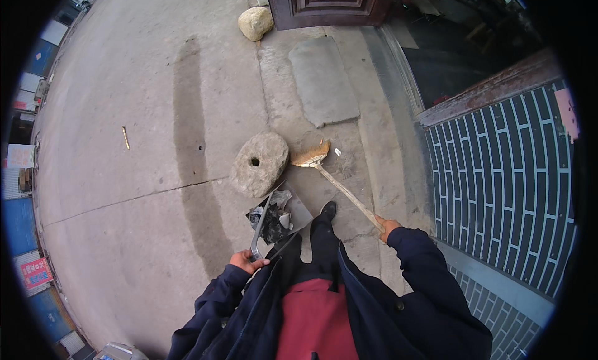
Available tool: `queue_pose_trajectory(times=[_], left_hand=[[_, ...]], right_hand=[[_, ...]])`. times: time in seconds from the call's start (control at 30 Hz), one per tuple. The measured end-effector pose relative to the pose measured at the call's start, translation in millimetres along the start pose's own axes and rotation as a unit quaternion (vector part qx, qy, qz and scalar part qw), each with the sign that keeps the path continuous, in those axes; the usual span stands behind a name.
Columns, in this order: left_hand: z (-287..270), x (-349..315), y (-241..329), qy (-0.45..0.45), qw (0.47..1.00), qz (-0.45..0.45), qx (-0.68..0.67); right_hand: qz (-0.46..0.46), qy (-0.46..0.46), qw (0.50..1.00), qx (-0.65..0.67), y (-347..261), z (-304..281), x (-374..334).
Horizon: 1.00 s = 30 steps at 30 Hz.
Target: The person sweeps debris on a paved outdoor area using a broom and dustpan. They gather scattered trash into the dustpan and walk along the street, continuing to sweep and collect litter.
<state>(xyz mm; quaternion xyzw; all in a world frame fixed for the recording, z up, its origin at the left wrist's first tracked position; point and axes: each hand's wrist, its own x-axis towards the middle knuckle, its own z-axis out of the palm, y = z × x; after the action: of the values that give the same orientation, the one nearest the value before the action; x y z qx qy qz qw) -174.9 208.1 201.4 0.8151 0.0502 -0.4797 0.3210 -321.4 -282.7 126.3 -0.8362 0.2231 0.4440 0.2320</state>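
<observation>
My right hand (389, 227) is closed round the end of a broom's long wooden handle. The straw head of the broom (313, 155) rests on the ground beside a round stone (262, 163) with a hole in it. A small white scrap (337, 152) lies just right of the bristles. In my left hand (249, 261) is the bent metal handle of a dustpan (301, 215). Dark debris and crumpled grey and white litter (281, 201) fill much of the pan. It sits close in front of my legs, against the near side of the stone.
A pale boulder (255, 23) stands far ahead by an open brown door (330, 8). Along the right runs a dark brick-patterned wall (498, 185) with a doorway beyond it. A thin yellowish stick (126, 137) lies on the concrete at left. A flat grey patch (325, 79) covers the ground ahead.
</observation>
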Motion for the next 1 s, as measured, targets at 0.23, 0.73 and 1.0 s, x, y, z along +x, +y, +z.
queue_pose_trajectory(times=[0.23, 0.73, 1.0], left_hand=[[1, 13, -3, -0.012, 1.000, -0.002, 0.014], [-12, 11, -9, -0.027, 0.999, 0.018, -0.023], [-17, 5, -27, -0.021, 1.000, 0.006, -0.003]], right_hand=[[0.037, 0.039, 0.998, -0.016, 17, -10, -30], [0.000, 0.021, 0.998, 0.064, 5, 29, -92], [0.070, 0.104, 0.986, 0.112, 2, 31, 31]])
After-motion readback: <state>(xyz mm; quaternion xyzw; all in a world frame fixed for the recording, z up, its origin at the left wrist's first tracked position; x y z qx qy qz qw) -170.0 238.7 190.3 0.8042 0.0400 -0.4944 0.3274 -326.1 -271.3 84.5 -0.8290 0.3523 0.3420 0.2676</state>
